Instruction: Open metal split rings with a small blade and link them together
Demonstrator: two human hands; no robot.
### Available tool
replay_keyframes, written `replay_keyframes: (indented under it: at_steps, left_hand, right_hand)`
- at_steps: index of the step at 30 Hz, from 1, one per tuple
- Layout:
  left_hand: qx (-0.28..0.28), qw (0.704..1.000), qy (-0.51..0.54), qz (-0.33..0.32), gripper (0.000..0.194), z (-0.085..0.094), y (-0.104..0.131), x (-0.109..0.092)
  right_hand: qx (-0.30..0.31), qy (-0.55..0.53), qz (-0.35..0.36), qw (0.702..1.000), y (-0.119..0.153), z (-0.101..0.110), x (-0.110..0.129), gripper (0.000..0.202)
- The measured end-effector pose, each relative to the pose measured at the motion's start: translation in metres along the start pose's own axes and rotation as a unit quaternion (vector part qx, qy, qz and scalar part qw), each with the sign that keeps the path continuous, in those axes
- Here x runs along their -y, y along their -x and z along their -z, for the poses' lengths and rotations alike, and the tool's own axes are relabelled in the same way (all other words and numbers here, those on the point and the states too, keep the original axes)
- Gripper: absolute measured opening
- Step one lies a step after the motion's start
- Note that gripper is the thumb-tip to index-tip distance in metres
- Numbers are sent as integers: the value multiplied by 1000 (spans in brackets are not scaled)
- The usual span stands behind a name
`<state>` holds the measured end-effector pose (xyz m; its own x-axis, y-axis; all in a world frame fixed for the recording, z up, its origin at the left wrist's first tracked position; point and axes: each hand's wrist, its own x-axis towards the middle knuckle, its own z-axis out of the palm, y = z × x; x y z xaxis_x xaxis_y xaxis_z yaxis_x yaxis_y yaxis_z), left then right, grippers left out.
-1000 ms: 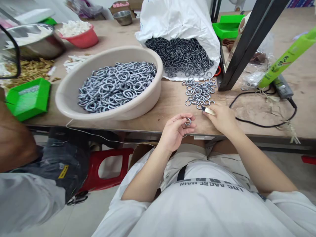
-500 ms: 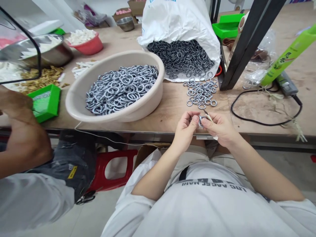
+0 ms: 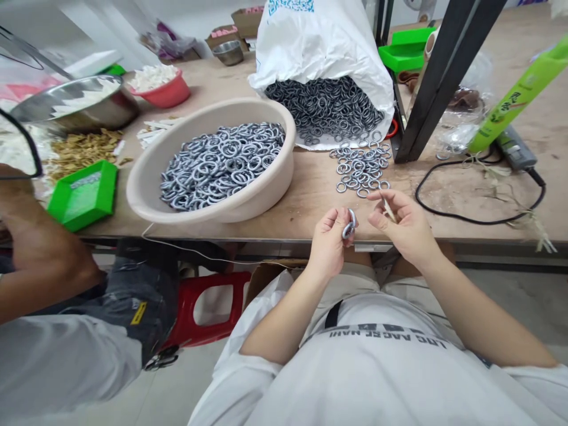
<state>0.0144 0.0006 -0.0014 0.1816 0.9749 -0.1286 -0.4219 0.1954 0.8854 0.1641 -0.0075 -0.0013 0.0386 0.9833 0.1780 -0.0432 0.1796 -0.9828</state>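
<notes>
Dark silvery rings (image 3: 349, 223), which look like two linked or overlapping, are pinched between the thumb and fingers of my left hand (image 3: 327, 241) at the table's front edge. To its right, my right hand (image 3: 406, 228) holds a slim pale stick-like tool (image 3: 389, 210) across its fingers, its kind unclear. A gap separates the two hands. Just beyond them a small spread of loose rings (image 3: 361, 168) lies on the wood. Many more rings fill a beige basin (image 3: 210, 214) on the left, and others spill from the mouth of a white sack (image 3: 323, 47).
A dark metal post (image 3: 437, 89) rises right of the sack. A black cable (image 3: 461, 220) loops over the table (image 3: 306, 201) near a light-green packet (image 3: 517, 97). At left are a green tray (image 3: 84, 195), a red bowl (image 3: 166, 92) and another person's arm (image 3: 42, 254).
My hands have moved apart. The rings, earlier between both hands, now stay in my left hand, while my right hand has drawn back to the right with the pale tool.
</notes>
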Motion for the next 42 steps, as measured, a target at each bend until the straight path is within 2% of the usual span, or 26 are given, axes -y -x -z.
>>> replay_keyframes:
  at_steps: [5,9,11,16,21,28,36,38,42]
  left_hand:
    - [9,1000,3,-3,40,-2,5,6]
    - [26,1000,12,7,39,-3,7,7]
    - [25,999,24,12,39,-2,8,5]
    - [17,999,41,12,41,-4,7,0]
    - [5,999,37,13,41,-4,9,1]
    - [8,1000,9,15,42,0,12,4]
    - [26,1000,-8,6,41,2,12,6]
    - [40,999,-8,12,42,2,14,5]
    - [69,997,0,26,43,0,16,1]
  right_hand:
    - [64,5,4,998,-3,-7,4,34]
    - [44,-3,9,999,-7,-9,1,32]
    - [42,68,49,996,-4,-6,5,32]
    - [123,246,132,952,13,-3,18,30]
    - [117,321,159,926,16,-3,18,35]
    - [152,323,146,923,15,1,22,42]
    - [162,328,131,922,16,4,18,44]
    - [132,329,136,925,12,8,13,44]
    - [8,302,135,944,7,15,5,44]
